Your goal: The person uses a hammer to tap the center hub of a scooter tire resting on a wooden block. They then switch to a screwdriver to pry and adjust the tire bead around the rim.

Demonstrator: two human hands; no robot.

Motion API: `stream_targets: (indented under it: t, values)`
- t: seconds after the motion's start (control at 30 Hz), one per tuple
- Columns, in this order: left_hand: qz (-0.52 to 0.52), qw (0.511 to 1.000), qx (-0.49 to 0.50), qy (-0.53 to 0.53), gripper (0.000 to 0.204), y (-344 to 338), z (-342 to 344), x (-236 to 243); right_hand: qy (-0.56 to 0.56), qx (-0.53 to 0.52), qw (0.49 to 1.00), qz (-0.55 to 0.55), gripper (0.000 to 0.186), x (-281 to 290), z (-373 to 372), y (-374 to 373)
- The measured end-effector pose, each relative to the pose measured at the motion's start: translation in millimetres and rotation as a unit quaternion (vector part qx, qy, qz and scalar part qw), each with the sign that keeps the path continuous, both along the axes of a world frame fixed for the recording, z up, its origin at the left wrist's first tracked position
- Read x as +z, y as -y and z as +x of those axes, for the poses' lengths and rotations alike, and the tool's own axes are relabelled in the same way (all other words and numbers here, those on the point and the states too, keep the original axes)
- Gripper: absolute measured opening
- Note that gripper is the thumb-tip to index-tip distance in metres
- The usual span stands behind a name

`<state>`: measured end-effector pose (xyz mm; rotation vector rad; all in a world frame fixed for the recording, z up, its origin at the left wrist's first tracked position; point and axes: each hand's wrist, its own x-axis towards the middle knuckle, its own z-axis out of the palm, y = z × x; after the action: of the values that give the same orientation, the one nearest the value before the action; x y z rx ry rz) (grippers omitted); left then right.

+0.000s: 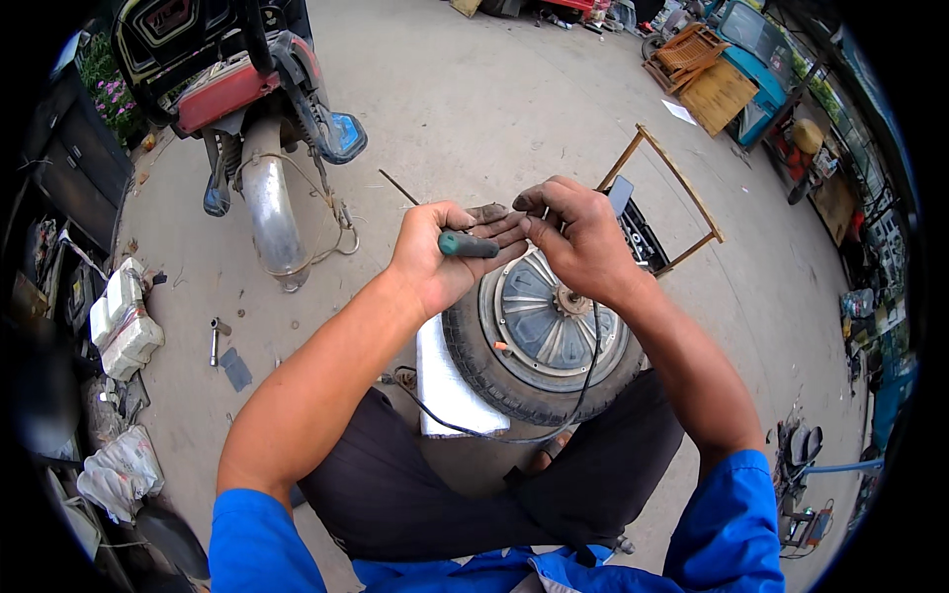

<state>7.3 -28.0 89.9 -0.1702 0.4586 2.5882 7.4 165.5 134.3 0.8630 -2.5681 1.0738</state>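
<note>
Now the left hand (pixel 427 259) is turned up, with its fingers stretched out, and it holds a green and black handle (pixel 468 244) loosely across them. A thin dark rod (pixel 397 187) pokes out past that hand, up and to the left. The right hand (pixel 581 235) has its fingers bent in, touching the left fingertips, and I cannot tell if it pinches something small. Under the hands, in front of the knees, is a big wheel (pixel 537 314), with its round metal side facing up. A black cord (pixel 596 341) comes from its middle and hangs over the tire. A white board (pixel 442 376) peeks out at the wheel's left side. Past the right hand are a box (pixel 649 249) of tools and a wooden frame (pixel 682 185). A red and black bike (pixel 225 96) stands far to the left
</note>
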Motion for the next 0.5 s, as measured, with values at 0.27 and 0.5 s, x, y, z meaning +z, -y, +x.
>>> stream_targets:
  t: [0.27,0.5]
  values:
    - [0.034,0.997,-0.052,-0.054,0.044,2.1,0.2,-3.0,-0.065,0.048,0.996,0.028,0.019,-7.7,-0.8,-3.6]
    - [0.052,0.986,-0.109,-0.111,0.046,2.5,-0.7,-5.3,-0.04,0.111,0.992,0.041,0.03,-3.3,-1.8,-6.2]
